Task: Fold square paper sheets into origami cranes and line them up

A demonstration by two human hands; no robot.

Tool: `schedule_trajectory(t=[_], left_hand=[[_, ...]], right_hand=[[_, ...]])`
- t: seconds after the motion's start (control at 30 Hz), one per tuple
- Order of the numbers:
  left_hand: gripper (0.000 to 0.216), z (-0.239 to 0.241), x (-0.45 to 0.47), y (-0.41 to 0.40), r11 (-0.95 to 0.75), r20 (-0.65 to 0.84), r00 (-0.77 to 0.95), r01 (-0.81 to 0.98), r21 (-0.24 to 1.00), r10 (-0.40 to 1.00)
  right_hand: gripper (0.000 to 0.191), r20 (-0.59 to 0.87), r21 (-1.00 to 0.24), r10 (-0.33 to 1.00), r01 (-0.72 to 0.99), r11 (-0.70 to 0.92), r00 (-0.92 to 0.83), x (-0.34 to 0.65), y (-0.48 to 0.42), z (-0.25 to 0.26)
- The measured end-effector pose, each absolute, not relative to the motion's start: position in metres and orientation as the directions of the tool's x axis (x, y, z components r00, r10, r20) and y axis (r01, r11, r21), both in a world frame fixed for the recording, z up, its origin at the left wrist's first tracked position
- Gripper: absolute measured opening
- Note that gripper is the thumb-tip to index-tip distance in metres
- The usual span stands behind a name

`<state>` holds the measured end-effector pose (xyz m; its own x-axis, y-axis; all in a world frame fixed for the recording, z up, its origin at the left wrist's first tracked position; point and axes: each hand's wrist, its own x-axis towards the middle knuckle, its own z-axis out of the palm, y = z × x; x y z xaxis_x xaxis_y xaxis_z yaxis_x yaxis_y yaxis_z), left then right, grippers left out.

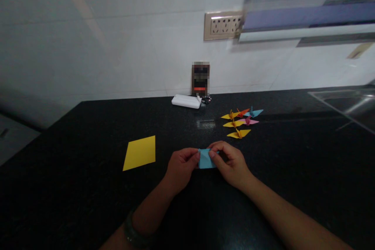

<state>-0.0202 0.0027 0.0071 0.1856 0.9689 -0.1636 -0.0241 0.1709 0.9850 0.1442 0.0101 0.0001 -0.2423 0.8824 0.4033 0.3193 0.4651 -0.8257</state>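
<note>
Left hand (181, 165) and right hand (231, 163) both pinching folded blue paper (206, 159), near paper cranes (240, 122); yellow sheet (140, 152) farther off.

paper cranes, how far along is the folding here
Done: six folded paper cranes lie in a cluster on the black counter, yellow, orange, pink and blue. In hand: the left hand and right hand pinch a partly folded blue paper between them; it has no crane shape yet. Left: one flat yellow sheet lies unfolded beside the left hand.
</note>
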Motion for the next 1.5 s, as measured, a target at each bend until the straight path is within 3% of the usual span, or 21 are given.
schedule_trajectory(t=[0.17, 0.37, 0.93, 1.17, 1.37, 1.5], left_hand=[[0.024, 0.005, -0.0205, 0.0021, 0.098, -0.107, 0.21, 0.054, 0.994, 0.972], [0.026, 0.005, -0.0198, 0.0007, 0.103, -0.106, 0.246, 0.024, 0.994, 0.964], [0.021, 0.0137, -0.0135, -0.0016, 0.175, -0.165, 0.2, -0.03, 0.984, 0.966], [0.017, 0.0116, -0.0159, 0.0007, 0.125, -0.132, 0.123, 0.062, 0.99, 0.984], [0.018, 0.0112, -0.0206, 0.003, 0.232, -0.224, 0.136, -0.044, 0.972, 0.965], [0.017, 0.0127, -0.0212, 0.004, 0.306, -0.283, 0.153, -0.159, 0.939, 0.947]], right_hand=[[0.004, 0.369, -0.828, 0.907, 0.37, 0.42, -0.203, 0.1425, 0.0104, 0.0014], [0.005, 0.339, -0.836, 0.927, 0.4, 0.376, -0.163, 0.1414, 0.0094, 0.0004], [0.007, 0.44, -0.737, 0.883, 0.496, 0.46, -0.166, 0.1387, 0.0102, 0.0018], [0.004, 0.498, -0.729, 0.848, 0.442, 0.523, -0.181, 0.1371, 0.0082, 0.0008], [0.013, 0.559, -0.723, 0.785, 0.306, 0.619, -0.266, 0.1401, 0.0086, 0.0053], [0.02, 0.587, -0.678, 0.742, 0.304, 0.669, -0.325, 0.1435, 0.0103, 0.0045]])
